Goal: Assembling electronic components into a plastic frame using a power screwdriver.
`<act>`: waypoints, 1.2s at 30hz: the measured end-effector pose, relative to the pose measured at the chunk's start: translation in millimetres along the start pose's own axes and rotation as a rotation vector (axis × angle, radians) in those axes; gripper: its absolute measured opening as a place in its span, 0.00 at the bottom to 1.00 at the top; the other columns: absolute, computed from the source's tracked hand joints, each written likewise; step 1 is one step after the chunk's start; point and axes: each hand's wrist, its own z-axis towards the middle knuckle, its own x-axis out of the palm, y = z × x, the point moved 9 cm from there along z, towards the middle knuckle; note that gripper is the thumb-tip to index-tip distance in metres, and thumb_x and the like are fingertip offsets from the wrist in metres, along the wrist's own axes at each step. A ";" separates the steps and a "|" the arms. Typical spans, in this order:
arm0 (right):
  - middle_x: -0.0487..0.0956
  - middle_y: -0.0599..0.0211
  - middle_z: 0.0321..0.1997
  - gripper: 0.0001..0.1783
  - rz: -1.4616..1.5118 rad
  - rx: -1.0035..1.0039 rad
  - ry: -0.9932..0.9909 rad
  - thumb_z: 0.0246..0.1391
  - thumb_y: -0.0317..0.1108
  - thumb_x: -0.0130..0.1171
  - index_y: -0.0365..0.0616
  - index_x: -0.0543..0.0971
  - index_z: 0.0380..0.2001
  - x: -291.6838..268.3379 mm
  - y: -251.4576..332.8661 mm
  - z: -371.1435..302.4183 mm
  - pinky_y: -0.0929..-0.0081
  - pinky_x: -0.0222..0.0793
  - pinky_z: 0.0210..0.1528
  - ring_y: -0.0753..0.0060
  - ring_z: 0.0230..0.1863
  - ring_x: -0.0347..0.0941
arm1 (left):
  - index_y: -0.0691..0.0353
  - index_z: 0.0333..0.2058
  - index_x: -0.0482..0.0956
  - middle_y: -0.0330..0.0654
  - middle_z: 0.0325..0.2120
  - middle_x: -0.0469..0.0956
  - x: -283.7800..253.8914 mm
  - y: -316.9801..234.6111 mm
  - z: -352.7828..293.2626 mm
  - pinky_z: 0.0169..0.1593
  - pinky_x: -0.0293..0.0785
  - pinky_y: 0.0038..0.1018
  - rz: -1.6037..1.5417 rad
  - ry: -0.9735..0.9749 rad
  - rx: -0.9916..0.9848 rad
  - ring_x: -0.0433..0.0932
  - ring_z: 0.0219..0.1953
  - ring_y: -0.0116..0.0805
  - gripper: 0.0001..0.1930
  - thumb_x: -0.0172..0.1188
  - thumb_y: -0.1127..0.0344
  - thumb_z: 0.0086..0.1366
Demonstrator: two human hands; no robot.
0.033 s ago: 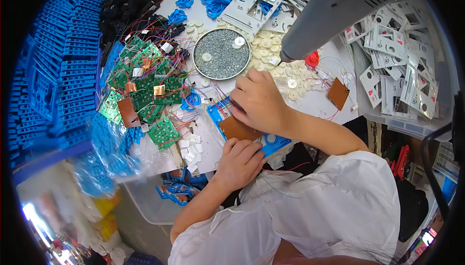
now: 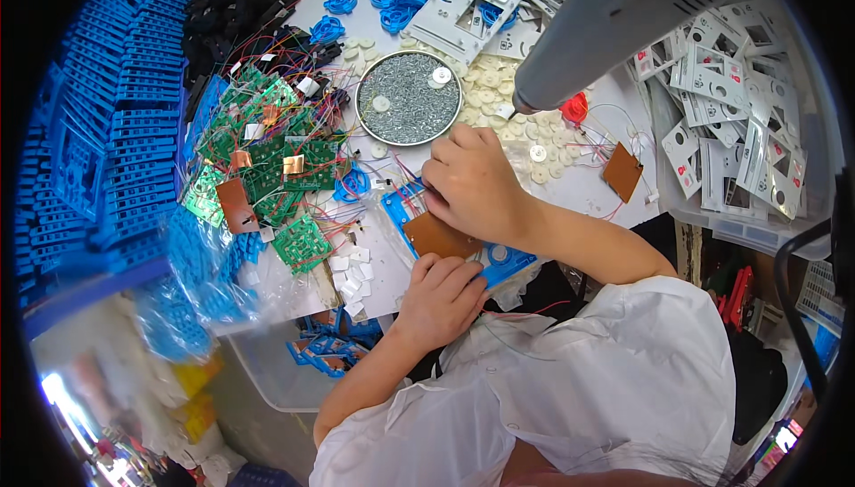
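Right hand has its grip curled down, fingertips together on the far edge of the brown board, which lies flat on a blue plastic frame. Left hand has its grip folded, knuckles touching the board's near edge. Board sits between both grips, long axis slanting left to right; the right hand covers more of it. Beyond the right grip: round tray of screws, white discs. Left of it: green circuit boards with loose wires. A grey tool hangs above the counter.
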 end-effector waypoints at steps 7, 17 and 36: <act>0.77 0.68 0.26 0.08 -0.088 0.009 0.006 0.40 0.34 0.71 0.47 0.80 0.21 6.1 2.2 1.7 0.57 0.63 0.48 0.61 0.38 0.71 | 0.60 0.42 0.83 0.47 0.48 0.79 -1.2 1.9 -0.8 0.52 0.72 0.43 -0.008 -0.026 -0.021 0.77 0.47 0.47 0.16 0.72 0.68 0.54; 0.78 0.70 0.29 0.07 0.383 0.052 -0.067 0.45 0.29 0.70 0.47 0.81 0.28 -26.4 -9.6 -17.9 0.61 0.67 0.44 0.60 0.35 0.73 | 0.73 0.67 0.62 0.62 0.61 0.69 -25.4 43.6 22.2 0.61 0.72 0.46 -0.176 -0.145 -0.416 0.73 0.57 0.62 0.40 0.68 0.71 0.57; 0.82 0.69 0.42 0.08 0.062 -0.428 0.217 0.46 0.29 0.64 0.46 0.84 0.34 9.8 -7.5 50.2 0.63 0.75 0.48 0.62 0.47 0.76 | 0.68 0.63 0.73 0.51 0.67 0.69 -18.6 24.6 21.0 0.64 0.67 0.46 0.224 0.250 -0.101 0.69 0.64 0.52 0.39 0.71 0.57 0.53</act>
